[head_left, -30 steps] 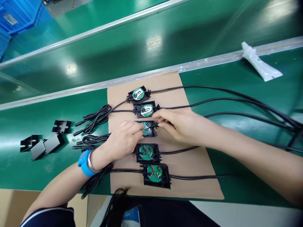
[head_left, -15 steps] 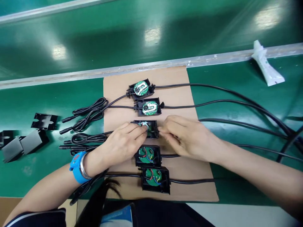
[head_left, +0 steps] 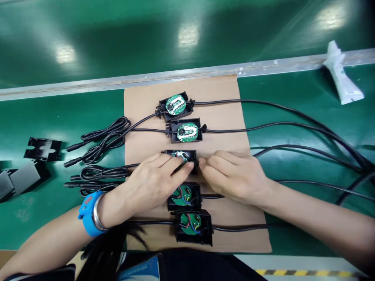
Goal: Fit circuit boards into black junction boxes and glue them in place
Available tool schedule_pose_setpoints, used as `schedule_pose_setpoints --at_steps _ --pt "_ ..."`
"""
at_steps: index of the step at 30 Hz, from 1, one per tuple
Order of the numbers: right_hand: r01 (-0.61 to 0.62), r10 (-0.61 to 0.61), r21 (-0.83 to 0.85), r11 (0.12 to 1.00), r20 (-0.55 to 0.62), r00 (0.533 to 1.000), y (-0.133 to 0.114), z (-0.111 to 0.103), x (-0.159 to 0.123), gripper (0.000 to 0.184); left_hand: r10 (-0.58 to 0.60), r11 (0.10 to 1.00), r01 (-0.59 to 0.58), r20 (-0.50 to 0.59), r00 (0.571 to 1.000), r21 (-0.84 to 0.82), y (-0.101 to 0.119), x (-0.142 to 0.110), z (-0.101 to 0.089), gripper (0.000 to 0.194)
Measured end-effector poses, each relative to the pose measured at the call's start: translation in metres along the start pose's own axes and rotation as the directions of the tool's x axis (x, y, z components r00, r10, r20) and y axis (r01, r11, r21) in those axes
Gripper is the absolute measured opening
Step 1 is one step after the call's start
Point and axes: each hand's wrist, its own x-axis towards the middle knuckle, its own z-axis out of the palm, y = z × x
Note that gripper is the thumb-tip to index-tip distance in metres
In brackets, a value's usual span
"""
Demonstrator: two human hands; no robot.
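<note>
In the middle of the row lies a black plastic box (head_left: 192, 155) with a round green circuit board (head_left: 182, 155) inside. My left hand (head_left: 152, 175) covers its left and front part, fingers closed on the box, thumb reaching to the right end. My right hand (head_left: 231, 173) is at that right end, fingers curled around a black cable (head_left: 272, 148) that comes out past the knuckles. The fingers hide where cable and box meet. Two boxes behind hold boards with white paste (head_left: 187, 132); two nearer ones show boards with coloured wires (head_left: 190, 223).
A cardboard sheet (head_left: 216, 88) lies under the boxes on the green bench (head_left: 307, 113). Coiled cables with plugs (head_left: 102, 171) are at the left, beside loose black covers (head_left: 43, 150). A white tube (head_left: 342, 78) rests at the back right, above a bundle of cables (head_left: 365, 166).
My left thumb has stretched across to the box's right end. The right hand's fingers have curled in tighter beside that end. The whole view has shifted slightly.
</note>
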Motion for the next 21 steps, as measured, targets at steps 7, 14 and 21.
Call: schedule_pose_setpoints --at_steps 7,14,21 --pt "-0.030 0.026 -0.062 0.998 -0.076 0.997 -0.010 0.003 -0.009 0.032 -0.026 0.999 0.027 0.050 0.998 -0.026 0.002 -0.001 0.000 0.038" --pt "-0.038 0.040 -0.028 0.999 0.088 0.995 -0.013 -0.001 -0.004 0.025 -0.050 0.998 0.046 0.097 0.994 0.040 0.008 0.007 -0.003 0.035" --pt "-0.158 0.116 0.195 0.968 0.209 0.971 0.007 -0.009 0.000 0.026 -0.081 0.995 0.074 0.107 0.991 0.065 0.008 0.006 0.000 0.039"
